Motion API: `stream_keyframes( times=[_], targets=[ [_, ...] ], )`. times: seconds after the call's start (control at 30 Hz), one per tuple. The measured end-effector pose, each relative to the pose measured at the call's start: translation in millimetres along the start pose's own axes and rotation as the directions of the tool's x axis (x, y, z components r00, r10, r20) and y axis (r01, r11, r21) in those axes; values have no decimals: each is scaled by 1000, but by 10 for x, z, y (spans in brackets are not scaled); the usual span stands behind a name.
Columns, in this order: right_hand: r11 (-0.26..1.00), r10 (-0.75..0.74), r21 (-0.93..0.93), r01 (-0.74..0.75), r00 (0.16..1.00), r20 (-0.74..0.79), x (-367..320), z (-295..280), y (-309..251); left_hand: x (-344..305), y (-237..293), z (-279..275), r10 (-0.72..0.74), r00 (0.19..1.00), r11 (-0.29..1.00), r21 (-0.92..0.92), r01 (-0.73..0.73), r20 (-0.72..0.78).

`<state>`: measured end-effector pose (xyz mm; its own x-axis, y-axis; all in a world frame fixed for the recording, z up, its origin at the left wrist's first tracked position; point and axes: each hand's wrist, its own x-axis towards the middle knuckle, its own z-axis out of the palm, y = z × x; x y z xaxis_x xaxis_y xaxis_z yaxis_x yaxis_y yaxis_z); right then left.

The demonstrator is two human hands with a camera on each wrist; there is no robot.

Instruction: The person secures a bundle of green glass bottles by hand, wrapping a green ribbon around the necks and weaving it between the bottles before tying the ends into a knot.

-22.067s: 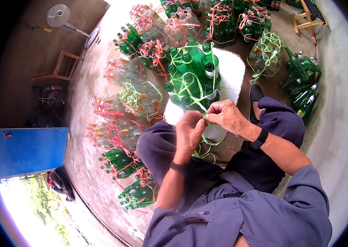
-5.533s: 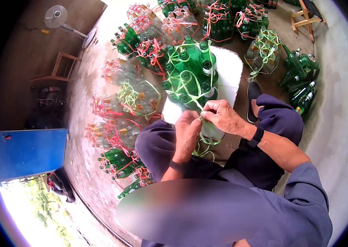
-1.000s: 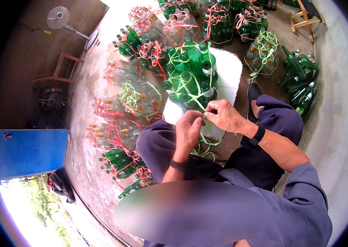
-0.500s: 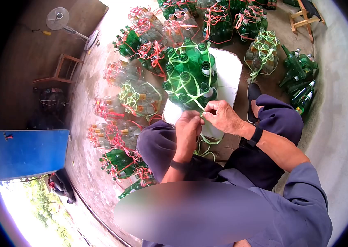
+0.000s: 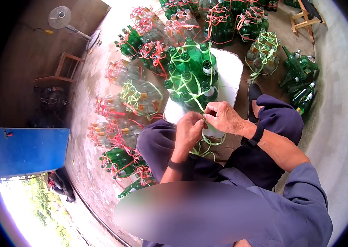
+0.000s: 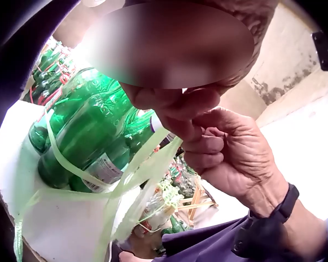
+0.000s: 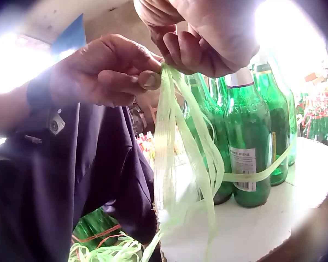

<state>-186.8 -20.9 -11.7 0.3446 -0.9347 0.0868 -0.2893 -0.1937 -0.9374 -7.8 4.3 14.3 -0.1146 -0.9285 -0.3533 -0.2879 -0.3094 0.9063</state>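
A bundle of green glass bottles (image 5: 186, 80) stands upright on a white board (image 5: 229, 72), its necks laced with light green plastic strapping (image 5: 196, 99). Close to the near side of the bundle, my left hand (image 5: 187, 131) and right hand (image 5: 228, 118) meet fingertip to fingertip. Both pinch the strapping; in the right wrist view the gathered green strips (image 7: 167, 120) hang down from between the fingers. A band of it also runs round the lower part of the bottles (image 7: 249, 147). The exact knot or twist is hidden by the fingers.
Many bottle bundles tied with red strapping (image 5: 153, 51) cover the floor to the left and back. A green-tied bundle (image 5: 264, 53) and loose green bottles (image 5: 299, 72) lie at the right by the wall. Loose strapping (image 5: 203, 150) trails between the legs. A wooden stool (image 5: 305, 20) stands behind.
Across the earlier frames both hands stay at the same spot on the strapping. Since half a second ago the left hand has turned slightly and its fingers have shifted; the bottles have not moved.
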Motion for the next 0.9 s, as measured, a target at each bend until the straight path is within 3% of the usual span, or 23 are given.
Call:
stream_keyframes(
  times=[0.1, 0.17, 0.2, 0.27, 0.47, 0.6, 0.67, 0.77, 0.9],
  targets=[
    [999, 40, 28, -40, 999, -18, 14, 40, 57, 22, -97, -1, 85, 995, 988, 137, -77, -53],
    [997, 60, 50, -59, 998, -10, 37, 48, 78, 17, -172, 25, 87, 990, 994, -53, -94, -106],
    [994, 81, 71, -81, 997, -2, 45, 52, 85, 8, -172, 38, 88, 990, 994, -52, -94, -107],
    [994, 84, 69, -83, 996, -11, 48, 76, 103, -9, -169, 56, 20, 992, 951, -304, -56, -122],
    [996, 81, 48, -79, 996, -28, 49, 109, 142, -23, -189, 81, -16, 993, 868, -495, -43, -113],
    [997, 60, 42, -59, 998, -33, 21, 95, 118, -3, -208, 59, 64, 989, 901, -419, -114, -130],
    [997, 62, 50, -61, 998, -27, 19, 97, 117, 27, -248, 61, 199, 962, 958, -170, -232, -187],
    [997, 55, 55, -54, 998, -19, 18, 79, 98, -3, -210, 25, 178, 978, 983, -31, -182, -110],
    [999, 9, 41, -8, 1000, -27, 6, 77, 94, -19, -192, 23, 144, 983, 990, 1, -144, -110]
  ],
)
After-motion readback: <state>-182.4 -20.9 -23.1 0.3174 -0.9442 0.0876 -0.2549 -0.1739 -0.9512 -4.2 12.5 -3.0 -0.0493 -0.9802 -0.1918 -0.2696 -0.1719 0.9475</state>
